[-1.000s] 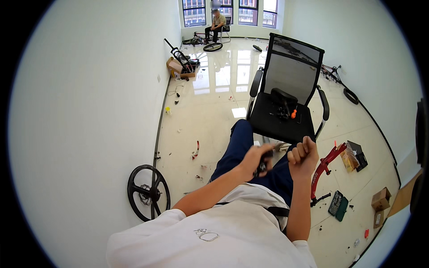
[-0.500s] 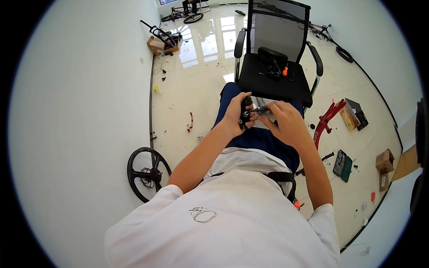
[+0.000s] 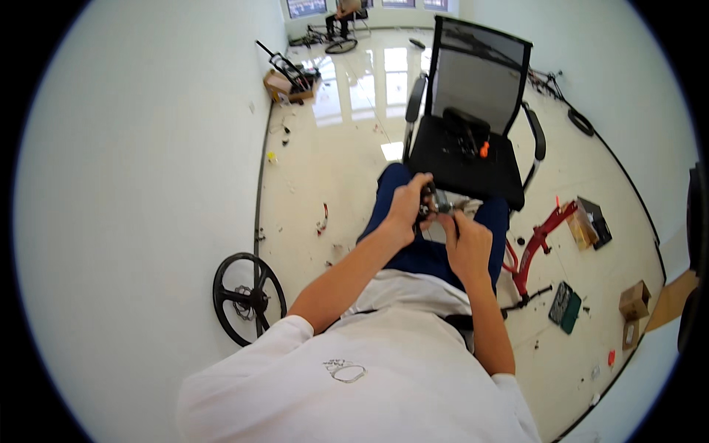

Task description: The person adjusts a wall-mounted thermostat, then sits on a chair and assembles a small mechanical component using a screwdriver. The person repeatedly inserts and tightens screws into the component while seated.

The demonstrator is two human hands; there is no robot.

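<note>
Seated before the black office chair [image 3: 473, 148], the left hand [image 3: 406, 207] grips a small dark metal part [image 3: 430, 205]; the right hand [image 3: 465, 240] pinches its other end.

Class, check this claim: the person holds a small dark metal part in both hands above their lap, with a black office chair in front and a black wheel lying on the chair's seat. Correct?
Not quite. In the head view the black wheel leans against the wall on the person's left, not on the chair. Both the left hand and right hand do hold the small dark metal part.
</note>
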